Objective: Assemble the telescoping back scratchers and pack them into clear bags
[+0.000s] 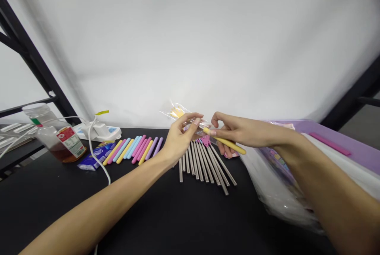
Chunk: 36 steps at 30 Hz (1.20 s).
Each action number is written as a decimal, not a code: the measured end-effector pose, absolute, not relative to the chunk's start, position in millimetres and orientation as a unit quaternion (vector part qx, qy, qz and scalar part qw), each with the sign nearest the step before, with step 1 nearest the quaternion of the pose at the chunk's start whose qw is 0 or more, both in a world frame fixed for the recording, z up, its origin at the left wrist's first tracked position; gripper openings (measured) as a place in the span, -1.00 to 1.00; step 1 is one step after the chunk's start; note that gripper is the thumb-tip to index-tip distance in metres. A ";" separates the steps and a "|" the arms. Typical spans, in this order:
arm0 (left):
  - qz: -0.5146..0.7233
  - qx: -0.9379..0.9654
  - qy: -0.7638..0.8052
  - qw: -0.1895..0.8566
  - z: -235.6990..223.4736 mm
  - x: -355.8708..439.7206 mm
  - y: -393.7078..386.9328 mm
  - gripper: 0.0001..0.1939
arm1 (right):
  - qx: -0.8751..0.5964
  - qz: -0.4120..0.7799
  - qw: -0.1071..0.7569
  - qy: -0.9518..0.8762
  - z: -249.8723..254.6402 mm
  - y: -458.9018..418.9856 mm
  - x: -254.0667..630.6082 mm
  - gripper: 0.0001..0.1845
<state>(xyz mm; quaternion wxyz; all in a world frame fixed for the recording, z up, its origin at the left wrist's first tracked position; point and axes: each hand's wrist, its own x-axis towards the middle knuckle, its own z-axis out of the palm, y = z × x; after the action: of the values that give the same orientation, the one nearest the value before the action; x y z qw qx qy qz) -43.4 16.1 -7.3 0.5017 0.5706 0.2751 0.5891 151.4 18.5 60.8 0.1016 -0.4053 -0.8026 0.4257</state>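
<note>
My left hand (182,134) is closed on a clear plastic sleeve (190,109), which slants up to the left with a yellow shaped piece (177,111) inside it. A yellow tube (230,144) lies in the grip of my right hand (230,130), its near end pointing right and its other end at the sleeve's lower end. Whether that end is inside the sleeve I cannot tell. Below my hands several metal rods (204,168) are fanned out on the black table (166,215), with a pink shaped piece (206,141) at their upper ends.
Several pastel sticks (133,149) lie in a row at left, beside a blue-purple packet (96,156). Behind stand a jar of brown liquid (56,136) and a white power strip (114,132) with a cable (92,144). A purple bin (326,136) with plastic bags (276,191) is at right.
</note>
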 end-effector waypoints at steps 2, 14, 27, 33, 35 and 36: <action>0.585 0.575 0.286 0.496 -8.2 -44.7 17.6 -0.70 | -0.405 0.434 0.097 -0.799 61.9 17.4 150.8 -0.54; 0.612 0.536 0.308 0.493 -5.2 -59.5 28.2 -0.65 | -0.380 0.409 0.120 -0.821 64.4 32.0 173.8 -0.59; 0.545 0.612 0.282 0.499 -4.0 -57.7 21.8 -0.67 | -0.340 0.279 0.239 -0.866 61.6 29.5 154.3 -0.63; 0.524 0.597 0.261 0.549 0.3 -63.0 20.5 -0.65 | -0.321 0.274 0.204 -0.884 62.9 34.2 162.8 -0.69; 0.505 0.618 0.261 0.543 -1.8 -62.7 20.5 -0.66 | -0.318 0.276 0.245 -0.873 60.9 35.7 159.5 -0.70; 0.499 0.627 0.259 0.539 -2.8 -62.4 20.7 -0.67 | -0.311 0.287 0.250 -0.871 60.5 35.7 158.2 -0.70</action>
<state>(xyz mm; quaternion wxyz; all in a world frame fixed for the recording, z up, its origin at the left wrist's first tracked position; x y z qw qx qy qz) -62.4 20.7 -2.8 0.5391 0.6269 0.2590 0.4992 158.2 35.7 60.5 0.2497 -0.3111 -0.8709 0.2871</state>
